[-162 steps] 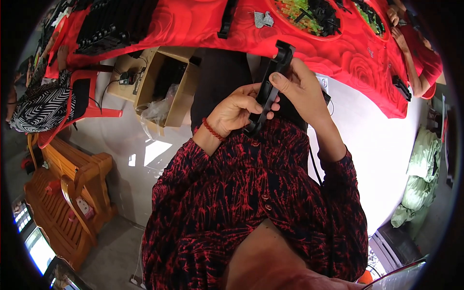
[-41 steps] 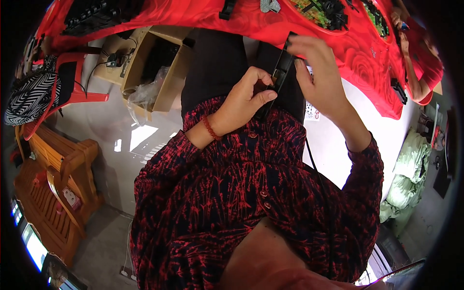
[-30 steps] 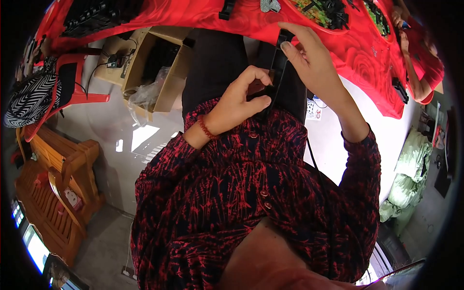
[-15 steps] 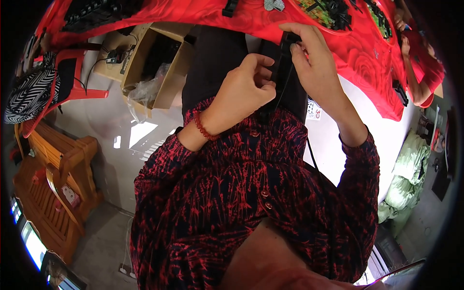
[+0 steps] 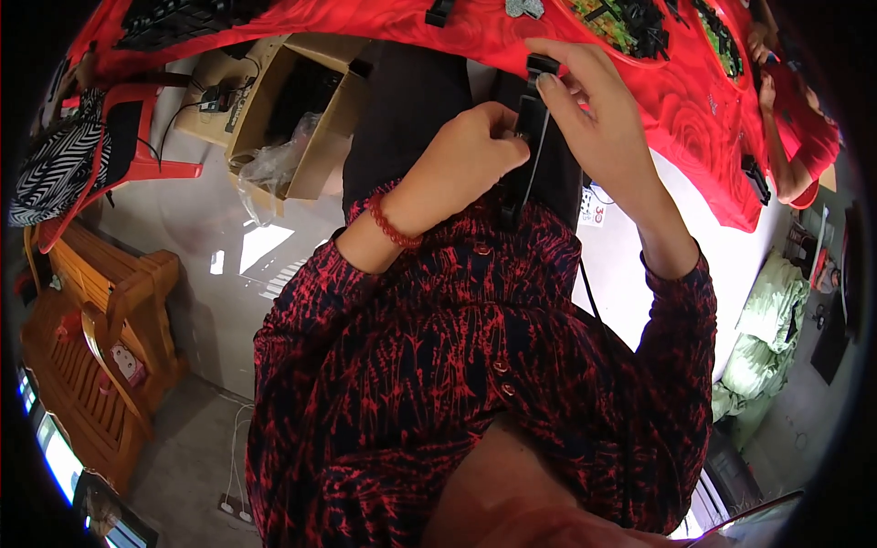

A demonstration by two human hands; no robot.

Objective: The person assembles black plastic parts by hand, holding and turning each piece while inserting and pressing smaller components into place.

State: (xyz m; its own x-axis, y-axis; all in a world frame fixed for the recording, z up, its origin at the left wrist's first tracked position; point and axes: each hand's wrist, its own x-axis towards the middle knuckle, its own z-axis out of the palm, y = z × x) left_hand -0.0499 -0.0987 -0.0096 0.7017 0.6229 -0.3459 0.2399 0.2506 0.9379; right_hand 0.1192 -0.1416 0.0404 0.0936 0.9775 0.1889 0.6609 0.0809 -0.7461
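Observation:
Above my lap I hold a long, narrow black plastic part [image 5: 530,115] with a shiny straight edge; its exact kind does not show. My right hand [image 5: 607,123] grips its far end between thumb and fingers. My left hand [image 5: 468,157], with a red bead bracelet at the wrist, is closed against the middle of the part. Its fingertips are partly hidden, so anything small pinched there cannot be made out. The part's near end points toward my patterned shirt.
A red rose-patterned tablecloth [image 5: 690,160] covers the table ahead, bearing black parts [image 5: 438,12] and a tray of green bits and black pieces. At left stand an open cardboard box [image 5: 333,155], a red chair [image 5: 137,119] and a wooden bench [image 5: 110,365]. Another person's arm [image 5: 776,151] is far right.
My left hand has shifted slightly right and its fingers have closed further against the black part. My right hand still grips the far end, its thumb slightly moved.

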